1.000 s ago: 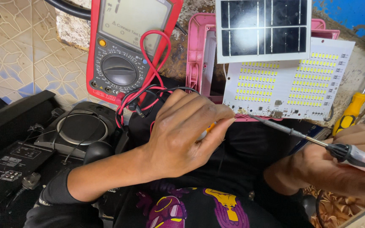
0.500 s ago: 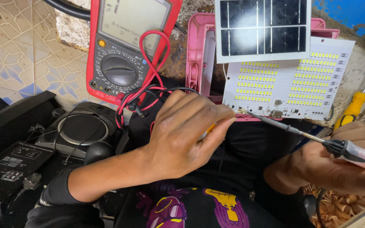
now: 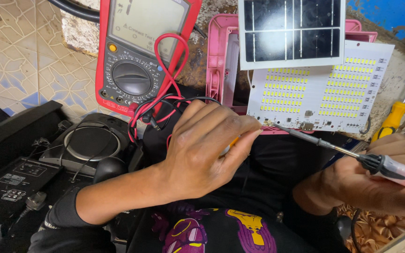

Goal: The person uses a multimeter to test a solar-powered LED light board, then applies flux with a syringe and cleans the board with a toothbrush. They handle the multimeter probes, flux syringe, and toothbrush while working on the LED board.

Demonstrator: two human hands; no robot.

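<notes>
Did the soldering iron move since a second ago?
No. The soldering iron in the right hand has its tip at the same spot on the lower edge of the white LED board.

Patterned beige-and-blue floor tiles [image 3: 19,70] at left, a blue painted wall [image 3: 390,16] top right.

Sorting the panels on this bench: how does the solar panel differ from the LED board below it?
The solar panel is dark, crossed by thin white lines; the LED board is white with rows of yellow dots. The solar panel lies on top, overlapping the LED board's upper edge. The soldering iron tip meets only the LED board. Both are flat rectangles.
</notes>
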